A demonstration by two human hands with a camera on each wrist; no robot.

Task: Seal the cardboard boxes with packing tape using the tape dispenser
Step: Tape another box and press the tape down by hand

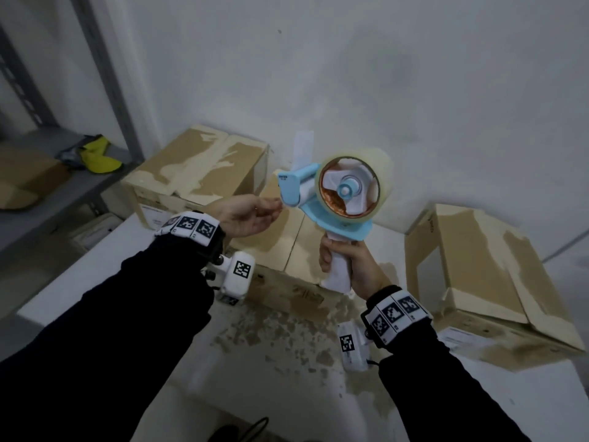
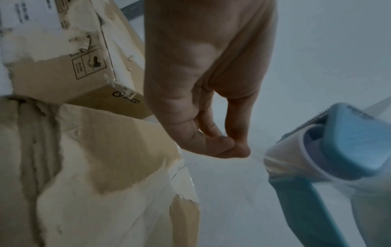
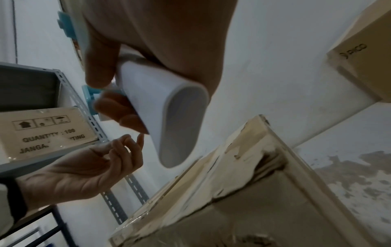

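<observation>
Right hand (image 1: pixel 357 266) grips tape dispenser (image 1: pixel 338 193); left hand (image 1: pixel 248 218) pinches tape end (image 2: pixel 257 157).

Dim, flat light; soft focus, grainy; wide-angle edge bending; wrist views perhaps motion-blurred.

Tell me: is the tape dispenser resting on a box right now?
No, the right hand grips the tape dispenser by its white handle, holding it in the air above the boxes.

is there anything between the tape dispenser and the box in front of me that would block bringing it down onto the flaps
Nothing visible does. The right hand holds the tape dispenser in open air above the middle box; the left hand pinches the tape end beside it.
</observation>
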